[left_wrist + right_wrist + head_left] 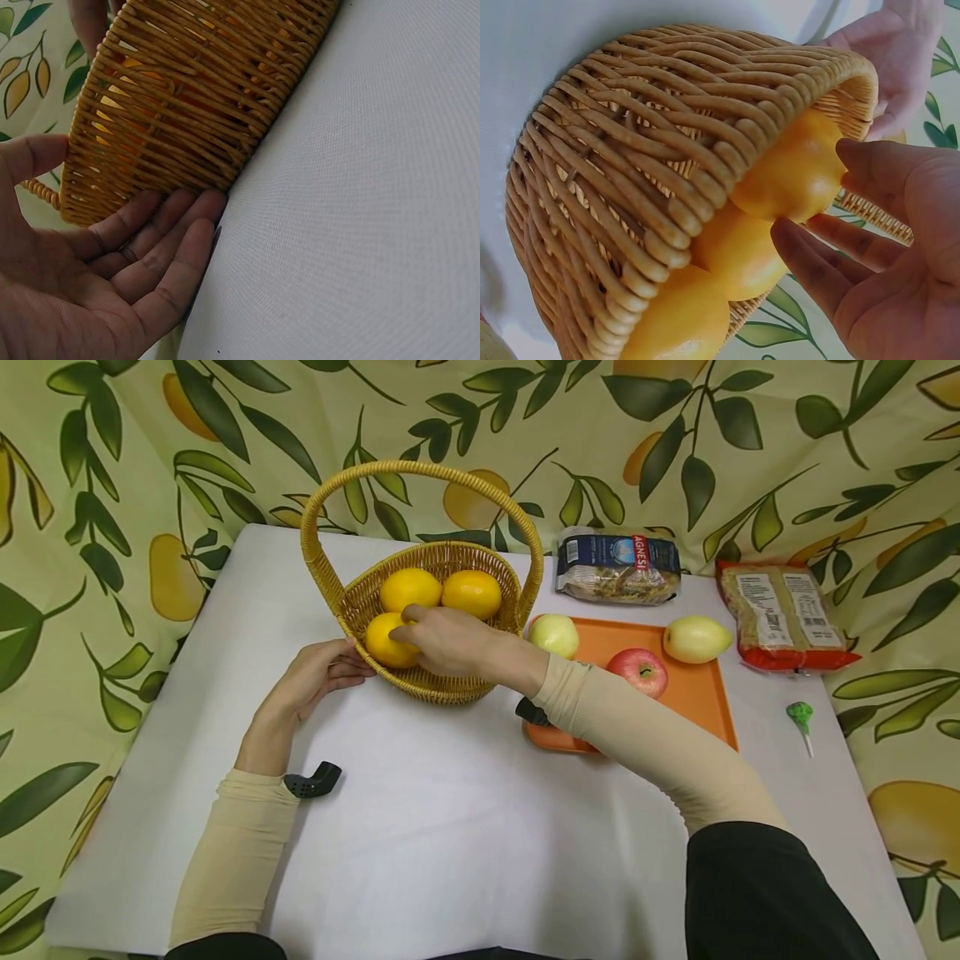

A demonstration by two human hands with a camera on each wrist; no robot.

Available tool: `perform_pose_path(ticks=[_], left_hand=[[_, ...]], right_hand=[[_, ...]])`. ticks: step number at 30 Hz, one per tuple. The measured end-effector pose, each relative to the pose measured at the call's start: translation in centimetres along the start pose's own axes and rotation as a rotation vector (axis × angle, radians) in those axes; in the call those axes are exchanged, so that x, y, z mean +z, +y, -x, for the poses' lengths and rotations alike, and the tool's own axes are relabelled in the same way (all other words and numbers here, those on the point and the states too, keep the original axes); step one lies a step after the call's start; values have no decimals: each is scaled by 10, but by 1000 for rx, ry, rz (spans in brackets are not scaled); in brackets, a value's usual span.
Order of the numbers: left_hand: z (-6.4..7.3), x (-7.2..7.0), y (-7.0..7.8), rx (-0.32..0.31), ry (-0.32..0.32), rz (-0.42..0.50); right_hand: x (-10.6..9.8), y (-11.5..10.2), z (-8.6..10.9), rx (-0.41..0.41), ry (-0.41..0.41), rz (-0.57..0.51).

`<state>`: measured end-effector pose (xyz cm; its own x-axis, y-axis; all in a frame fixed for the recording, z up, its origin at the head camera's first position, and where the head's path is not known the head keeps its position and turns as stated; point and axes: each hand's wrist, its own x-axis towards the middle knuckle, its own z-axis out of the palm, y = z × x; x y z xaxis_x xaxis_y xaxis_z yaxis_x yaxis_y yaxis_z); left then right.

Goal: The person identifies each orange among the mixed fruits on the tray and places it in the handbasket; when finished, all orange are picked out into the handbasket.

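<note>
A yellow wicker basket (431,689) with a tall arched handle holds three lemons, two at the back (411,589) (472,594) and one at the front left (388,642). My right hand (450,639) reaches over the basket's rim, its fingertips touching the front-left lemon; in the right wrist view thumb and fingers lie spread along one side of that lemon (791,176). From the left, my left hand (315,672) holds the basket's side. In the left wrist view its thumb meets the rim and its bent fingers (169,262) rest low against the woven wall (187,112).
Right of the basket, an orange tray (690,702) bears a red apple (637,672), a pale green round fruit (554,636) and a pale yellow oval fruit (697,639). Behind it lie a pasta bag (618,566) and a red-edged bag (780,614). A green lollipop (801,717) lies at right.
</note>
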<state>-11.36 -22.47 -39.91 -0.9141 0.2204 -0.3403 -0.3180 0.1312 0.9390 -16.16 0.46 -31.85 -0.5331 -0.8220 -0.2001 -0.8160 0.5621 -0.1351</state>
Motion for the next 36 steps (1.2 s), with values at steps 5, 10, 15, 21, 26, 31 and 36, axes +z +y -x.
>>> perform_pose_path(ticks=[5, 10, 15, 21, 26, 31, 36], left_hand=[[1, 1, 1, -3, 3, -6], [1, 0, 0, 1, 0, 5], [0, -1, -2, 8, -2, 9], [1, -1, 0, 22, -12, 14], [3, -1, 1, 26, -12, 11], [3, -1, 0, 23, -11, 13], [2, 0, 0, 26, -10, 13]], right_hand=[[-1, 0, 1, -5, -15, 18], [-4, 1, 6, 11, -28, 0], [-13, 7, 21, 28, 18, -49], [-19, 21, 62, 5, 181, -104], [-17, 33, 105, -6, 310, -130], [-10, 47, 148, 26, 424, -148], [4, 60, 177, 123, 380, -139]])
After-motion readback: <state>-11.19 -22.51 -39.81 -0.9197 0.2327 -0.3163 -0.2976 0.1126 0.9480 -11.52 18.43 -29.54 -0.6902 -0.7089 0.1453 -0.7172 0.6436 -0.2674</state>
